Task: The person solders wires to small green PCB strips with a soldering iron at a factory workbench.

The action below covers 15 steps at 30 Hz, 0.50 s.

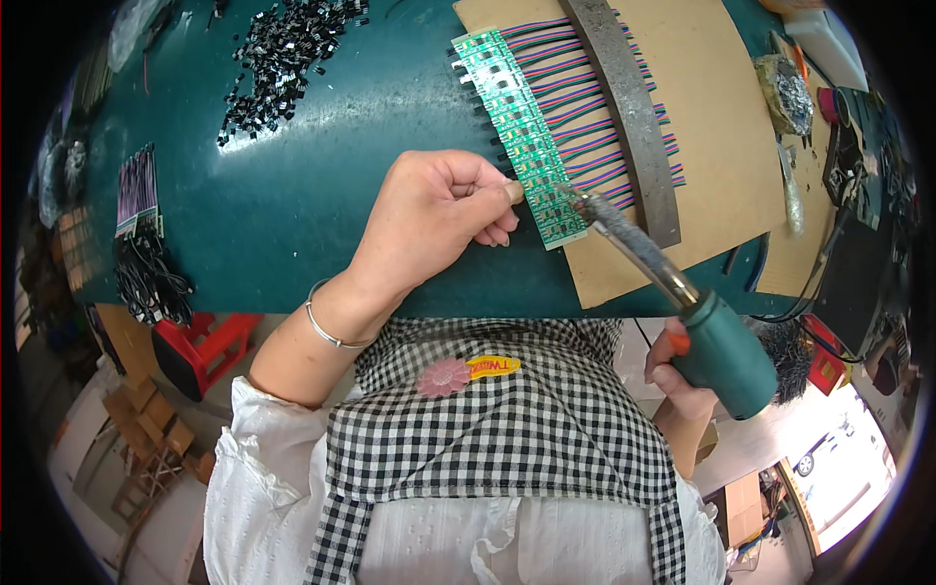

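Observation:
My left hand (424,214) is closed in a pinch at the left edge of a green circuit board panel (517,132); whatever lies between thumb and forefinger is hidden. My right hand (682,385) grips the green handle of a soldering iron (726,356). Its tip meets the lower part of the panel, close to the left fingertips. Rows of coloured wires (575,122) run from the panel's right side, under a curved grey metal bar (632,127) that lies across them. Small black connectors (485,112) stick out along the panel's left edge.
Beneath the panel and bar lies a brown board (721,117) on the green table (292,195). Loose black connectors (278,73) are heaped at the far left. A bundle of black leads (151,263) hangs at the left edge. A plastic-wrapped lump (783,93) sits far right.

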Tool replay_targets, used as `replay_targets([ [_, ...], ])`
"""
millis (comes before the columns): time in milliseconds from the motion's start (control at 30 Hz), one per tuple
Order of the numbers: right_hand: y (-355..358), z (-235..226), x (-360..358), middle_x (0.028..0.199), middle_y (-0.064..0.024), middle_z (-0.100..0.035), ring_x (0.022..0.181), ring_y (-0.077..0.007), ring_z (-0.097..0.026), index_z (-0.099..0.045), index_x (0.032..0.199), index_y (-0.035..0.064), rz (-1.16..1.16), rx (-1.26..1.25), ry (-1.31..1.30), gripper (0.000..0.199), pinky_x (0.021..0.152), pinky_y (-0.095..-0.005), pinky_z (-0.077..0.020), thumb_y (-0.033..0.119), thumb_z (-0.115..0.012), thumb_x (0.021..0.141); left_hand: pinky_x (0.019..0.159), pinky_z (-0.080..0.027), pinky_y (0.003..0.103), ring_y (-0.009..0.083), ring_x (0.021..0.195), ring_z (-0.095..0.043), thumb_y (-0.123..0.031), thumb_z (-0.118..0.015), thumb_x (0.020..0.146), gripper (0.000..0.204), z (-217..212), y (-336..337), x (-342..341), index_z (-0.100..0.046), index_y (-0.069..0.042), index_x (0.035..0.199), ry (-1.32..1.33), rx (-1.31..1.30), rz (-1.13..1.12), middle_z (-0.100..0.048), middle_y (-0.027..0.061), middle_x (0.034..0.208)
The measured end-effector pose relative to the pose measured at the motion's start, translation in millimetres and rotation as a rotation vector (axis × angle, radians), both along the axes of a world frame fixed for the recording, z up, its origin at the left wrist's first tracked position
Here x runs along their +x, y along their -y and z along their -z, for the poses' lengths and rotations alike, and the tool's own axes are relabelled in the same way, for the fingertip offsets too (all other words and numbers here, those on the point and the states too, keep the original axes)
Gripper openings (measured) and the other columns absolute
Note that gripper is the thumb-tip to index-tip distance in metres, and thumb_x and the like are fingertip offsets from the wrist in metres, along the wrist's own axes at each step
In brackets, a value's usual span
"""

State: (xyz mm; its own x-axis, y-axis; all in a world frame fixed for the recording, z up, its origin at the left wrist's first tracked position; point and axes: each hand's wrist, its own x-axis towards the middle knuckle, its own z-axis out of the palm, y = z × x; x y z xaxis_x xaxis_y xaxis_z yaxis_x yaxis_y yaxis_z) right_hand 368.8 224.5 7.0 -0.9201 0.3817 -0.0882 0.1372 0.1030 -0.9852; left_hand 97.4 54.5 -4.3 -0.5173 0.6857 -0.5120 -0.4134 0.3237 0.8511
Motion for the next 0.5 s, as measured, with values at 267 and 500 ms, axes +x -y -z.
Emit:
replay_targets([
  [267,1.1,-6.5,-13.6,0.059,-0.0074,-0.050,0.043,-0.0158,-0.048,-0.039,0.124,-0.0105,0.182,-0.297,-0.168,0.067,0.040,-0.0237,-0.0399,0.011,-0.074,0.071,0.053,-0.049,0.020,0.0098,0.056,-0.060,-0.007,-0.061,0.086,0.013,-0.4,-4.5,0.5,-0.065,0.003,0.079,0.013,0.002,0.001,-0.065,0.0070,0.068],
  [500,-35.4,-27.4,-29.6,0.059,-0.0087,-0.047,0.044,-0.0157,-0.046,-0.033,0.127,-0.0121,0.439,-0.163,-0.403,0.062,0.040,-0.0251,-0.0394,0.008,-0.063,0.077,0.054,-0.050,0.021,0.0099,0.056,-0.061,-0.008,-0.062,0.086,0.013,-0.3,-1.7,0.6,-0.064,0.004,0.080,0.039,0.016,-0.011,-0.065,0.0072,0.068],
])
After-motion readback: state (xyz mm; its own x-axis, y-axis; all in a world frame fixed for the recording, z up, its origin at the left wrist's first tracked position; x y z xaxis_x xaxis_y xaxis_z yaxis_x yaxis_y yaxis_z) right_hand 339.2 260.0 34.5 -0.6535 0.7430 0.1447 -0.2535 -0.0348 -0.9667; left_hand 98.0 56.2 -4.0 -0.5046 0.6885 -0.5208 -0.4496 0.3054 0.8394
